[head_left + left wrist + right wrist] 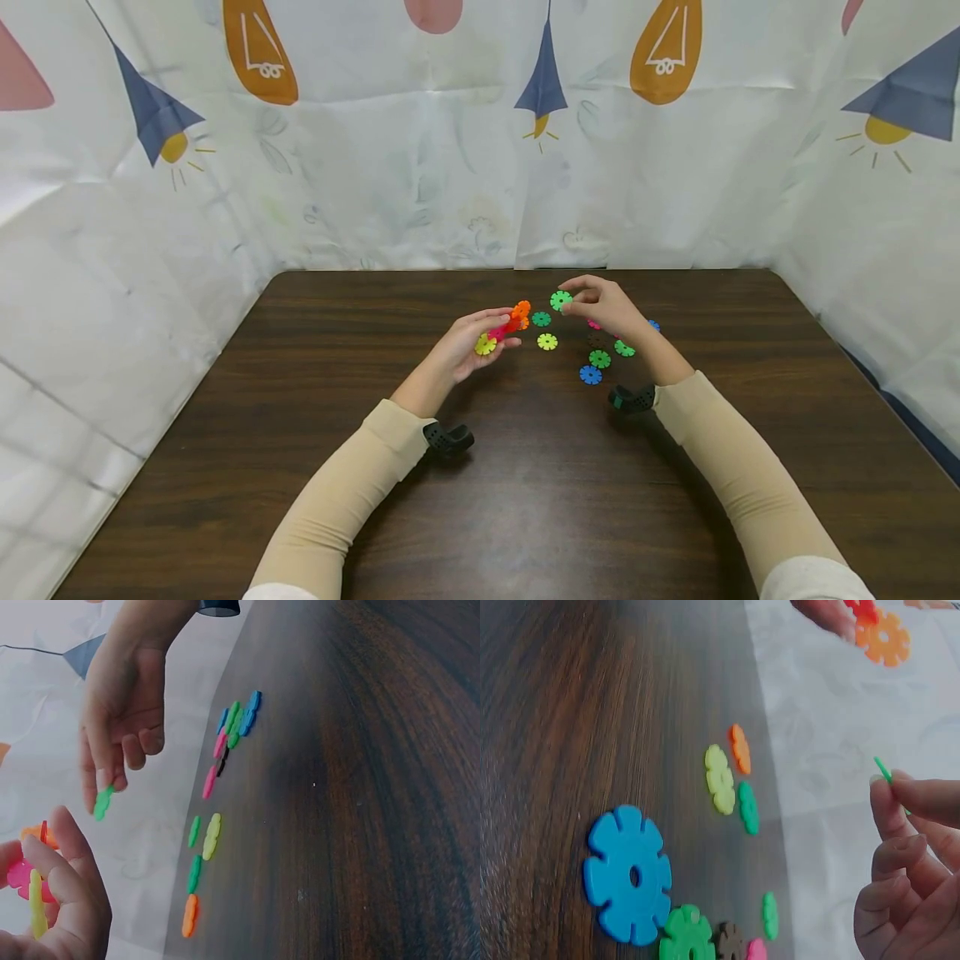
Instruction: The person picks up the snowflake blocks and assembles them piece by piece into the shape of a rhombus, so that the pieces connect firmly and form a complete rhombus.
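My left hand (456, 347) holds a chain of joined notched plastic discs over the table. The chain has a yellow disc (485, 344) at the near end, pink (21, 876) and red ones in the middle and an orange disc (521, 309) at the far end. Fingers cover part of it. Between thumb and fingertips, my right hand (609, 312) pinches a light green notched disc (559, 301), raised above the table and apart from the chain. In the right wrist view this green disc (883, 769) is seen edge-on.
Loose notched discs lie flat on the dark wooden table (525, 517): yellow (547, 342), dark green (541, 319), orange (190, 915), and to the right blue (590, 375), green (599, 359), brown (730, 941) and pink. A white printed curtain (360, 183) hangs behind the table.
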`<state>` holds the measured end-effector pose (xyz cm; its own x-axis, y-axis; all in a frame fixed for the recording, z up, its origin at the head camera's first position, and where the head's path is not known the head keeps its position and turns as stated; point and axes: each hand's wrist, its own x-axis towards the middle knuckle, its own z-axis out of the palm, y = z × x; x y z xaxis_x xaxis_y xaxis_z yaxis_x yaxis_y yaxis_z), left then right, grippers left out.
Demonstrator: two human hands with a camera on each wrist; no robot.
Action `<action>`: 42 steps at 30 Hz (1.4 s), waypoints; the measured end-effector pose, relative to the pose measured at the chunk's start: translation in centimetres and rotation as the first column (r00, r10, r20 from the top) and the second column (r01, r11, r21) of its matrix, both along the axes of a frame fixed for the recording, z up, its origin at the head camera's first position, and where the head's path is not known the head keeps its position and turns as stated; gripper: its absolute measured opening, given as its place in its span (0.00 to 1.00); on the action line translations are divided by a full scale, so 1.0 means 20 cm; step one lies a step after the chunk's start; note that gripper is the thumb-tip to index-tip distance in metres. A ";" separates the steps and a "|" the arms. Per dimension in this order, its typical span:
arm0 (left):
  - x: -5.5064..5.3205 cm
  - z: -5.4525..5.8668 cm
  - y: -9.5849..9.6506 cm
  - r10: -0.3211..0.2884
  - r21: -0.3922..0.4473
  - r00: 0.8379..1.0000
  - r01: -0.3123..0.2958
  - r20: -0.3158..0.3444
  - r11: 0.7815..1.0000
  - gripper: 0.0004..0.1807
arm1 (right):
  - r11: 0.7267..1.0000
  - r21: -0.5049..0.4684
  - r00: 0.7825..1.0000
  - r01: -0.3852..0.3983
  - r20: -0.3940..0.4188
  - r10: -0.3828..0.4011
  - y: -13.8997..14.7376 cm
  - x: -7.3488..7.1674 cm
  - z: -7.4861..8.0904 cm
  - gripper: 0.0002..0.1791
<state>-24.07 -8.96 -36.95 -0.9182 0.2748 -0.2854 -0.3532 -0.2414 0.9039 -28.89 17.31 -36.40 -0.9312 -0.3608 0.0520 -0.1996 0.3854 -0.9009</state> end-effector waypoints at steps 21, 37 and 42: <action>0.00 0.00 0.02 -0.015 -0.037 1.000 0.015 0.002 0.999 0.22 | 0.994 -0.107 1.000 0.007 0.023 -0.005 -0.11 0.08 0.05 0.25; 0.01 0.00 0.03 -0.065 -0.041 0.998 0.064 -0.003 0.997 0.21 | 0.994 -0.099 0.998 -0.042 0.034 0.045 -0.14 0.09 0.05 0.21; 0.01 0.01 0.03 -0.058 -0.059 0.998 0.056 -0.018 0.997 0.22 | 0.994 -0.095 0.998 -0.055 0.020 0.057 -0.14 0.09 0.04 0.22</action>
